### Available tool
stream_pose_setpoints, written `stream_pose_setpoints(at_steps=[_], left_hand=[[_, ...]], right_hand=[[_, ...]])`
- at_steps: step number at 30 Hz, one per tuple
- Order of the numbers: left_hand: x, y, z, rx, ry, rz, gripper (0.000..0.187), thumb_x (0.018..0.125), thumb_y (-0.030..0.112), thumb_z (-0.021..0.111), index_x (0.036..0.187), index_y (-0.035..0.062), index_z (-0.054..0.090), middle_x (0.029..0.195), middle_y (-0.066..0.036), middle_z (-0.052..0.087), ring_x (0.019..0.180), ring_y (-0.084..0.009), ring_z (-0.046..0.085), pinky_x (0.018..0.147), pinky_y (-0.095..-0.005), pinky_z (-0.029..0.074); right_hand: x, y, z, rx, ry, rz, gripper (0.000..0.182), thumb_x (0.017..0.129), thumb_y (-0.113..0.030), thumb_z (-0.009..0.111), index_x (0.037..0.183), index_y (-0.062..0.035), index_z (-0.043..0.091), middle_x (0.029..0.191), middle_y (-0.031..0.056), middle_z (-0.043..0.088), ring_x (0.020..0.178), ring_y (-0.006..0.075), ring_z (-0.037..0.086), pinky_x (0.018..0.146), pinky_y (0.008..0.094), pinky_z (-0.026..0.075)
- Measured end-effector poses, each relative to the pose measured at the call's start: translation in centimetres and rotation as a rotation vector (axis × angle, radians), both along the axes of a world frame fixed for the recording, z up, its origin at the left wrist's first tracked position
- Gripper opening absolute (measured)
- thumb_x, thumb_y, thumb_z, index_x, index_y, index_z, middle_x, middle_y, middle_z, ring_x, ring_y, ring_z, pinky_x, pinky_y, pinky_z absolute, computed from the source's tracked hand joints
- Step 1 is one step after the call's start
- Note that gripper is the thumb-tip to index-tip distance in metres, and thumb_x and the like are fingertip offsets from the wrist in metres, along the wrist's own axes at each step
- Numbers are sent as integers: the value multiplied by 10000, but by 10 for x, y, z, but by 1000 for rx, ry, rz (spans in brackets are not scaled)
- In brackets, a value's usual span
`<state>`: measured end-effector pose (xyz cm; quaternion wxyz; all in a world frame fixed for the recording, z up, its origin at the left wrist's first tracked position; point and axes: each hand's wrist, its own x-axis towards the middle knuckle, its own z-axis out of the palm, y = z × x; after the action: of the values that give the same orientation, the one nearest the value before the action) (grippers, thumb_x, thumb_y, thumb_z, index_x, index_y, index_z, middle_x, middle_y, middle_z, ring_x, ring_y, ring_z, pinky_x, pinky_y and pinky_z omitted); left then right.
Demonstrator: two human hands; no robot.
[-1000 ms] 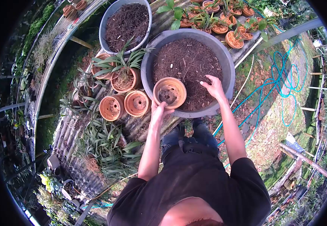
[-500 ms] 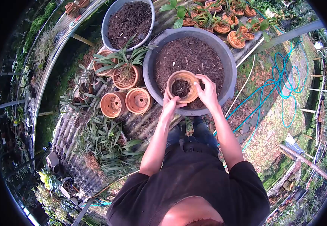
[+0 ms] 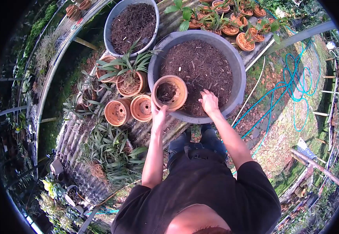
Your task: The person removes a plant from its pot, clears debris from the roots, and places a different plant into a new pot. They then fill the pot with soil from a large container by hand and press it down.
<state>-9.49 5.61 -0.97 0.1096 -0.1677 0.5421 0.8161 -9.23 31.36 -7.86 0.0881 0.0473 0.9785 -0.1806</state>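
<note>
My left hand (image 3: 159, 115) grips a terracotta pot (image 3: 182, 93) by its near side, with the thumb up against the rim. Some dark potting mix (image 3: 165, 92) lies in the bottom of that pot. The pot is held over the left rim of a large grey tub (image 3: 238, 74). Inside the tub is brown, fibrous potting mix (image 3: 198, 58). My right hand (image 3: 209, 103) is at the near part of this mix, fingers stretched out and touching its surface, with nothing visible in them.
Two pots, a left one (image 3: 117, 113) and a right one (image 3: 141, 108), stand left of the tub. Behind them is a potted strappy plant (image 3: 130, 84). A second tub (image 3: 156, 29) of mix stands farther back. Loose plants (image 3: 113, 150) lie on the corrugated sheet (image 3: 70, 132). A teal hose (image 3: 273, 91) coils at right.
My left hand has carried the pot leftward toward the tub's rim. My right hand has let go of the pot and come down to the mix.
</note>
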Motion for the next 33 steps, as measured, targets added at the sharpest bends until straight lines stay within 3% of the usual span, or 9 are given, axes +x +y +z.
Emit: stream_pose_setpoints(at_steps=[5,8,12,14,18,20,24,29,33], left_hand=[[6,-3,-17,87,-38,-17,743,860,-113,484,1529,132,272,1276,-128,569,995,-300,696,729,-430,666],[8,8,-7,141,-34,-31,771,850,-124,469,1546,136,268,1302,-145,545,953,-280,696,713,-385,668],[8,21,-7,151,-34,-101,768,860,-123,445,1553,146,249,1333,-154,539,1010,-301,699,730,-383,671],[9,30,-3,131,-29,-117,764,868,-127,439,1551,146,234,1302,-159,562,1001,-308,705,742,-405,671],[7,48,-2,49,-61,-175,841,832,-140,435,1572,176,192,1422,-162,476,1099,-322,677,736,-375,674],[10,54,2,70,-60,-189,808,841,-124,445,1559,164,211,1385,-160,494,1054,-321,690,724,-376,675],[17,66,4,89,-70,-213,730,865,-94,440,1530,131,239,1305,-163,532,967,-307,718,717,-373,676],[28,66,-8,113,-60,-211,730,866,-106,435,1521,157,249,1346,-178,521,1003,-311,712,742,-391,676],[31,67,-10,135,-48,-256,763,865,-118,428,1536,177,218,1362,-180,509,1021,-322,706,764,-415,673]], right_hand=[[2,16,14,-129,151,-37,317,791,22,609,1080,-32,725,1070,171,719,986,356,698,855,426,574],[-3,26,32,-193,262,-193,263,810,-45,644,1060,-59,724,1061,157,722,982,374,688,862,447,554],[-2,42,60,-206,316,-107,264,815,-37,672,1076,-39,711,1038,171,723,975,377,688,858,448,549],[0,45,74,-288,344,-112,264,819,-42,691,1082,-35,705,1030,181,722,968,377,691,849,443,549],[0,22,131,-508,348,-180,298,831,-78,729,1122,-36,685,1017,203,717,957,374,698,835,431,550],[-1,1,141,-505,424,-46,406,828,-79,739,1218,-33,635,1086,223,705,1001,394,686,880,436,545],[4,-29,118,-340,311,180,481,818,-83,733,1278,-31,605,1291,219,631,1184,382,610,994,455,499],[13,-28,105,-373,265,167,364,816,-66,725,1168,7,661,1116,189,683,1074,373,653,943,447,523],[6,-29,83,-383,-63,298,306,813,-34,714,1110,27,673,1041,198,689,1013,380,669,896,453,535]])
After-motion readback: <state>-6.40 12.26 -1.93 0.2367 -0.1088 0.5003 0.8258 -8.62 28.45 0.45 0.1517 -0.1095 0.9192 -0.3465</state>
